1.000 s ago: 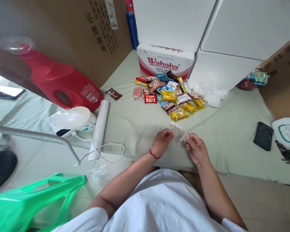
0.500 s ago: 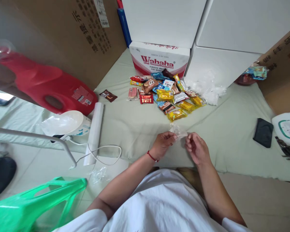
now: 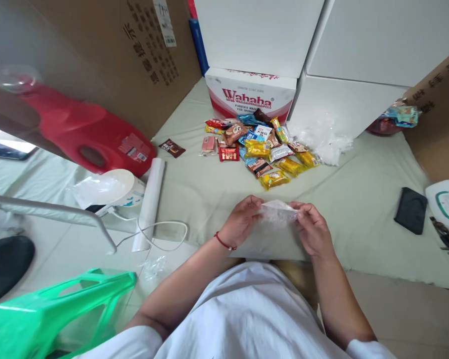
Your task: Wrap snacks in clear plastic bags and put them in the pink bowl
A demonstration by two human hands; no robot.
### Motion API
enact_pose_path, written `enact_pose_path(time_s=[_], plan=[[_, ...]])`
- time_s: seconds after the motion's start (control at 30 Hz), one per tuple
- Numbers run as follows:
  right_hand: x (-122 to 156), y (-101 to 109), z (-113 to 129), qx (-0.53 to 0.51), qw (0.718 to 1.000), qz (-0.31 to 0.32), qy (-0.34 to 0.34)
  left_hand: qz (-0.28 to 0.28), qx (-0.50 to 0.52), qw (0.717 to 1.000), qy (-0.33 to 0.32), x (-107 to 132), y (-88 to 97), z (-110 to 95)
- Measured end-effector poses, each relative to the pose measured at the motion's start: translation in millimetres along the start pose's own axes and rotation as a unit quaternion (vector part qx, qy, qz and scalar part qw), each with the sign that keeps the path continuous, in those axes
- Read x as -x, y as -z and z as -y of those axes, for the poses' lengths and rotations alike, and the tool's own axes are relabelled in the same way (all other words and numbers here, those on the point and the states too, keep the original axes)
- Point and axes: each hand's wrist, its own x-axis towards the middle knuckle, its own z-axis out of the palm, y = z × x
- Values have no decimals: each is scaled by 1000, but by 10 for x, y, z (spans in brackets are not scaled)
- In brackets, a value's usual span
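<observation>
A small clear plastic bag (image 3: 278,213) is stretched between my two hands, just above the pale green sheet (image 3: 205,199). My left hand (image 3: 243,219), with a red bracelet at the wrist, pinches its left edge. The right edge is pinched by my right hand (image 3: 314,227). Beyond the hands lies a heap of wrapped snacks, with a yellow packet (image 3: 274,179) nearest to me. A red packet (image 3: 229,152) and a pink packet (image 3: 208,145) are at the heap's left side. Crumpled clear bags (image 3: 324,139) lie to its right.
A white and red Wahaha carton (image 3: 250,97) stands behind the snacks. On the left are a red jug (image 3: 93,129), a paper cup (image 3: 125,189), a white roll (image 3: 151,199) and a green stool (image 3: 60,304). To the right lies a black flat object (image 3: 410,210).
My hands have moved slightly apart, and the bag, bunched up before, is now spread out wider between them. The view has shifted a little.
</observation>
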Motion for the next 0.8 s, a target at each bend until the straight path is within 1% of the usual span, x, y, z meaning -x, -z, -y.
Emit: enact_pose_path(time_s=[0.07,0.13,0.2,0.27,0.33,0.37,0.43,0.5,0.53,0.6,0.67,0.73,0.8], plan=[[-13,15,91,-39,997,20,-71,29,13,999,26,18,46,-85],[-32,-3,142,-47,990,25,-130,46,-4,998,45,3,98,-140],[-63,-48,147,-43,986,23,-161,32,-36,998,43,-37,152,-162],[-99,-102,115,-40,986,21,-163,-10,-47,998,41,-67,198,-154],[-134,-140,63,-40,988,18,-147,-38,-33,997,57,-53,229,-120],[-149,-148,36,-42,989,14,-138,-35,-26,997,65,-27,240,-93],[-174,-140,-13,-53,990,3,-128,0,-27,997,67,55,255,-18],[-189,-115,-47,-72,990,-9,-125,34,-54,997,52,141,263,80],[-193,-102,-57,-81,989,-13,-127,41,-78,995,48,173,263,133],[-194,-80,-70,-96,986,-14,-134,30,-145,988,44,202,256,232],[-196,-53,-75,-104,984,-11,-141,7,-195,980,30,188,239,295],[-210,1,-80,-106,983,-14,-147,-20,-183,983,10,156,222,304],[-235,91,-85,-89,986,-34,-137,-37,-108,993,8,127,218,265]])
